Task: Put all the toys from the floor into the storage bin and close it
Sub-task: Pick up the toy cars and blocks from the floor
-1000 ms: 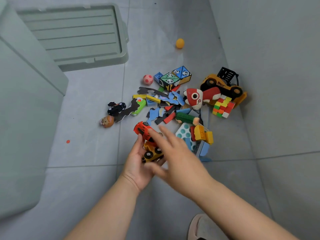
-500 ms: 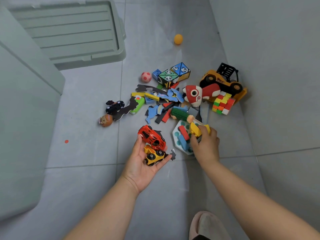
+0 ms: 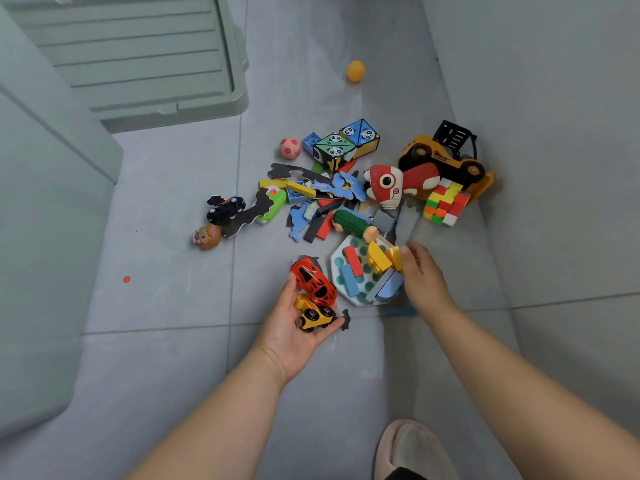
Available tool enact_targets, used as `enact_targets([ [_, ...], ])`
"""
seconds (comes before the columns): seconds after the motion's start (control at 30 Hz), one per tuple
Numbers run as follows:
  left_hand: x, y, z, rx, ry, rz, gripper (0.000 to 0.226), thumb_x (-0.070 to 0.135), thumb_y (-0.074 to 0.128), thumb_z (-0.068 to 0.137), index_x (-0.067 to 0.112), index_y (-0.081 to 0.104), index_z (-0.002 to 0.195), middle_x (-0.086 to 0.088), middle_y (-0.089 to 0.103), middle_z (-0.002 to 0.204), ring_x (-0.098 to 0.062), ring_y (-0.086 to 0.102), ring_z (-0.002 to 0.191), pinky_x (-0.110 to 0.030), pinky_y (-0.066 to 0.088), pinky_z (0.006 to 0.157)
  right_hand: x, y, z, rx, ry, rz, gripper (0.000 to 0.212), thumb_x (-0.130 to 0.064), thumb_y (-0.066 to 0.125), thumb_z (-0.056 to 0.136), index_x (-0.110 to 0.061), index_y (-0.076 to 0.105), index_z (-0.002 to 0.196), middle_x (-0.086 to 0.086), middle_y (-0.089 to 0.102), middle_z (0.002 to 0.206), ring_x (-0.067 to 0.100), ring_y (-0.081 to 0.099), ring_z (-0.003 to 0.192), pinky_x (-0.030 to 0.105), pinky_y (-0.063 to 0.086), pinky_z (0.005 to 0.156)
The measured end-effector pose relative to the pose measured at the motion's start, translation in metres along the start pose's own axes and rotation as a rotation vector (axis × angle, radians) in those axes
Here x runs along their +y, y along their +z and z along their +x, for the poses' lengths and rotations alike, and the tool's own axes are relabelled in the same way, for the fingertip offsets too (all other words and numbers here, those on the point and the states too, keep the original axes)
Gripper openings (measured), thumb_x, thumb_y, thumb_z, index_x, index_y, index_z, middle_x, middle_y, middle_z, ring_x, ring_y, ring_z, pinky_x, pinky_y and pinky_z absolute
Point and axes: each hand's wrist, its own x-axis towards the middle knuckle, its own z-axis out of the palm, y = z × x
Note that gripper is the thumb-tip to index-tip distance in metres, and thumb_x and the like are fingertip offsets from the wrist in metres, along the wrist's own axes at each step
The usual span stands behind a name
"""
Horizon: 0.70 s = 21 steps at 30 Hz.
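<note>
My left hand (image 3: 294,332) lies palm up and holds a red toy car (image 3: 313,280) and a small yellow toy car (image 3: 313,315). My right hand (image 3: 422,277) grips the right edge of a white dotted plate (image 3: 349,261) that carries red, blue and yellow blocks (image 3: 379,259). Beyond it a heap of toys spreads on the grey floor: puzzle pieces (image 3: 337,188), a red fish toy (image 3: 391,183), a yellow forklift (image 3: 446,157), a colour cube (image 3: 445,204) and panda cubes (image 3: 346,143). The pale green storage bin (image 3: 41,220) stands at the left.
The bin's lid (image 3: 138,60) lies on the floor at the top left. An orange ball (image 3: 355,70) sits apart near the back, a pink ball (image 3: 290,148), a black toy car (image 3: 225,209) and a small doll head (image 3: 207,236) lie left of the heap. A wall (image 3: 554,133) runs along the right; my slipper (image 3: 412,452) shows below.
My right hand left the cars in my left palm, moved right and took hold of the dotted plate's edge. My left hand kept both cars and barely moved.
</note>
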Motion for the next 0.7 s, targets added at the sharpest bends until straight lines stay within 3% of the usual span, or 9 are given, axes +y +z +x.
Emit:
enact_targets([
  [0.07,-0.002,0.005,0.003,0.010,-0.001,0.029,0.053,0.046,0.050,0.090,0.014,0.052,0.132,-0.018,0.057,0.127,-0.032,0.056,0.112,-0.047,0.053,0.081,-0.002,0.008,0.004,-0.047,0.031,0.016,0.037,-0.034,0.039,0.097,-0.004,0.052,0.114,0.011,0.057,0.106,0.028,0.054,0.105,0.039,0.044,0.088],
  [0.17,-0.005,0.011,0.008,0.041,-0.002,0.066,0.051,0.046,0.050,0.090,0.013,0.054,0.128,-0.017,0.060,0.124,-0.031,0.057,0.114,-0.045,0.053,0.080,0.001,0.022,0.007,-0.092,0.103,0.055,0.047,-0.044,0.046,0.092,-0.010,0.047,0.124,0.012,0.054,0.120,0.027,0.052,0.111,0.044,0.042,0.098],
  [0.27,-0.004,0.013,0.009,0.084,-0.020,0.057,0.048,0.044,0.051,0.090,0.012,0.055,0.124,-0.018,0.060,0.123,-0.031,0.057,0.112,-0.045,0.053,0.079,-0.001,0.026,0.006,-0.073,0.091,0.085,0.048,-0.047,0.048,0.090,-0.012,0.045,0.123,0.011,0.051,0.120,0.022,0.054,0.103,0.034,0.046,0.087],
  [0.4,0.000,0.019,0.002,0.081,-0.035,0.075,0.044,0.046,0.052,0.088,0.015,0.058,0.119,-0.018,0.062,0.121,-0.032,0.059,0.110,-0.044,0.054,0.081,-0.014,0.018,-0.008,-0.037,0.073,0.218,0.030,-0.044,0.049,0.091,-0.023,0.041,0.111,0.003,0.054,0.112,0.011,0.057,0.093,0.021,0.046,0.067],
  [0.6,0.039,0.052,-0.054,0.062,-0.003,0.154,0.044,0.046,0.053,0.089,0.012,0.061,0.116,-0.017,0.068,0.109,-0.030,0.064,0.100,-0.044,0.055,0.076,-0.076,-0.021,-0.061,-0.006,0.065,0.439,0.028,-0.045,0.045,0.092,-0.030,0.039,0.115,-0.012,0.056,0.099,0.011,0.058,0.095,0.034,0.051,0.079],
  [0.7,0.072,0.059,-0.116,0.081,0.051,0.158,0.040,0.043,0.055,0.088,0.011,0.062,0.112,-0.017,0.070,0.101,-0.030,0.065,0.093,-0.044,0.055,0.070,-0.133,-0.036,-0.097,-0.098,-0.081,0.383,0.030,-0.046,0.045,0.091,-0.036,0.039,0.118,-0.017,0.055,0.101,0.005,0.057,0.092,0.027,0.049,0.068],
])
